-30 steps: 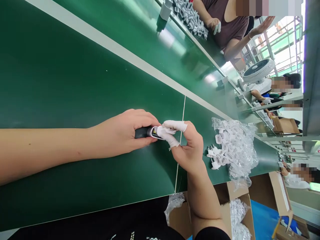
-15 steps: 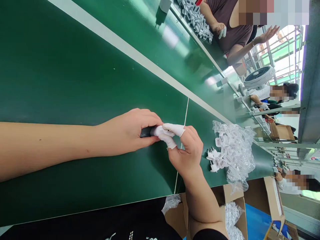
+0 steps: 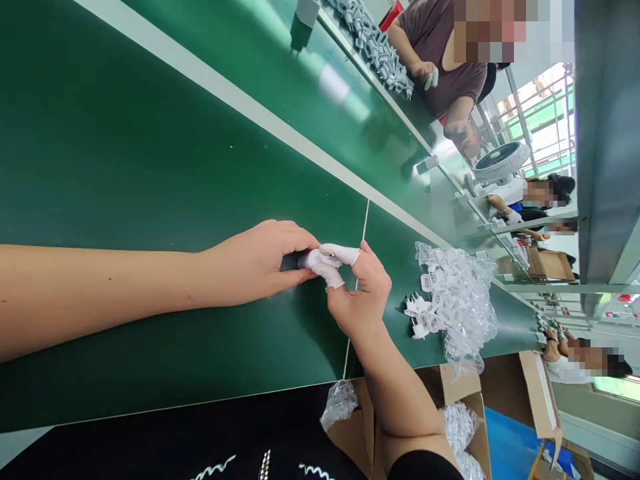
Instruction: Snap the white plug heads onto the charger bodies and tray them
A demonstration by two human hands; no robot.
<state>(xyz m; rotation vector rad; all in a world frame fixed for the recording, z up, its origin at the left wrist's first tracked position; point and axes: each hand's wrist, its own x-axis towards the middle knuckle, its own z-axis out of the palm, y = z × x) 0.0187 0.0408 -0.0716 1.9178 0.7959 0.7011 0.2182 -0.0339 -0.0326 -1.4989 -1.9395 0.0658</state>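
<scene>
Near the middle of the green table (image 3: 150, 180), my left hand (image 3: 265, 260) is closed around a small power adapter (image 3: 303, 261) with a pale shell. Dark grey shows between its fingers and thumb. From the right, my right hand (image 3: 363, 287), with white covers on thumb and finger, pinches a white plug piece (image 3: 327, 259) at the adapter's end. A bit of metal shows there. The two pieces touch; fingers hide most of the joint. Right of my hands, loose white plug pieces (image 3: 423, 317) spill from a clear plastic bag (image 3: 465, 293) full of them.
A pale strip (image 3: 225, 93) runs diagonally along the table. Cardboard boxes (image 3: 463, 387) with bagged parts stand below the near edge. Across the line, a co-worker (image 3: 435, 60) sits by a heap of grey-white adapters (image 3: 373, 50). A fan (image 3: 501, 161) and other people are farther off.
One second ago the adapter's end showed open, with its inside visible; now the white plug piece covers it. The hands stay close together. Across the line, the co-worker's raised hand has come down.
</scene>
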